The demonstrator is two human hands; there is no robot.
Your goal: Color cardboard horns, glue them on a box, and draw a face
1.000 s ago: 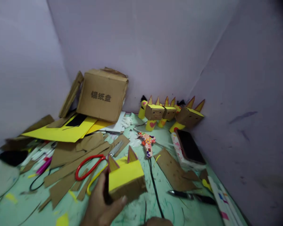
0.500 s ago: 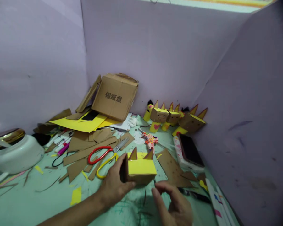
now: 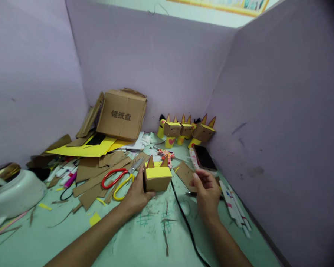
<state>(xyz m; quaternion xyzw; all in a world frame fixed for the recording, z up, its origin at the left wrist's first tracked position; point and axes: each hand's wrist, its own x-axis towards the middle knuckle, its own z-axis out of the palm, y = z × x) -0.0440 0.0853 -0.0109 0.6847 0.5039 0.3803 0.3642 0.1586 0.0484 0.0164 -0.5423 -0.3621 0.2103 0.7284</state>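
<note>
My left hand (image 3: pixel 136 193) grips the left side of a small cardboard box (image 3: pixel 157 182), with the thumb along its lower front edge. The box has a yellow paper top and two pointed cardboard ears. To its right, my right hand (image 3: pixel 207 189) is held apart from it with the fingers curled in and the thumb pressed toward them; whatever it pinches, if anything, cannot be made out. A flat cardboard piece (image 3: pixel 184 174) lies just behind the right hand. Scissors (image 3: pixel 121 181) with red and yellow handles lie left of the box. A black cord (image 3: pixel 183 215) runs between the hands.
Finished-looking cardboard figures (image 3: pixel 173 129) stand at the back wall. A patterned glue gun (image 3: pixel 166 155) lies behind the box. A phone (image 3: pixel 204 157) and white markers (image 3: pixel 233 205) are on the right; a large carton (image 3: pixel 122 115), cardboard scraps (image 3: pixel 94 178) and a white pot-like vessel (image 3: pixel 16 193) are left.
My right hand has moved away from the box, up and to the right. My left hand keeps its grip on the box. The camera view has shifted, and more of the black cord shows.
</note>
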